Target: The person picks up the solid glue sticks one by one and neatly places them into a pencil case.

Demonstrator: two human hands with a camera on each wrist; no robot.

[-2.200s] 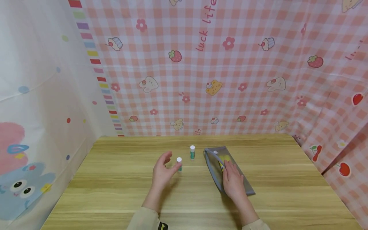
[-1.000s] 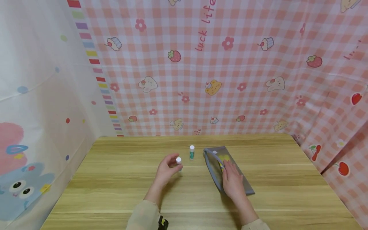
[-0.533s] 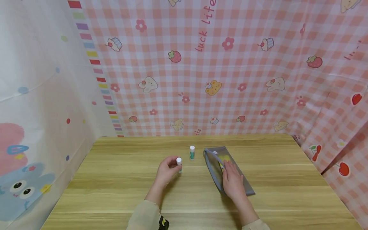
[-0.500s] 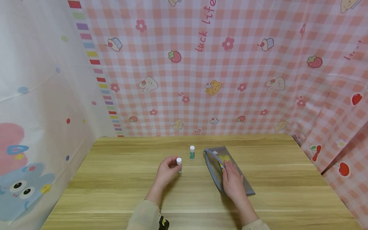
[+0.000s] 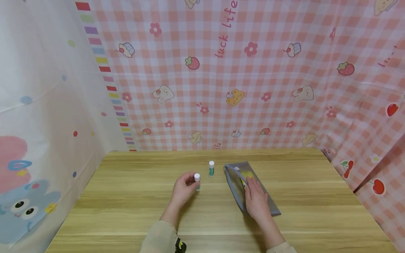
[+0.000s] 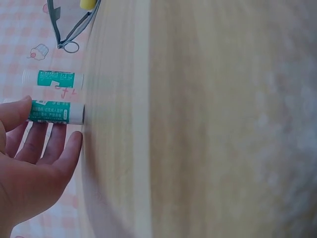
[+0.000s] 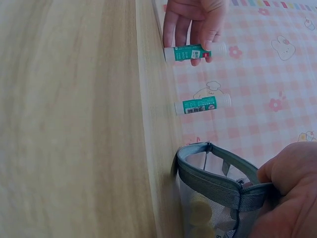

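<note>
My left hand (image 5: pixel 182 189) pinches a white-capped glue stick (image 5: pixel 197 177) between thumb and fingers. This stick stands upright, and its green label shows in the left wrist view, with the thumb (image 6: pixel 16 114) at its cap end. A second, matching glue stick (image 5: pixel 211 169) stands upright slightly farther back, to the right. My right hand (image 5: pixel 257 200) holds the near side of a grey mesh zip pouch (image 7: pixel 213 186), whose mouth gapes toward the left. Something yellow (image 7: pixel 200 212) shows through the pouch's mesh; the rest of its contents is largely hidden.
The wood-grain table (image 5: pixel 126 211) bears the sticks and the pouch. A pink checked cloth (image 5: pixel 202 80) hangs behind its far edge, and a white printed cloth (image 5: pixel 41 119) hangs at the left.
The left hand's fingers, spread beside the nearer glue stick at first, have come in around it and now pinch it. The right hand and the pouch have stayed in place.
</note>
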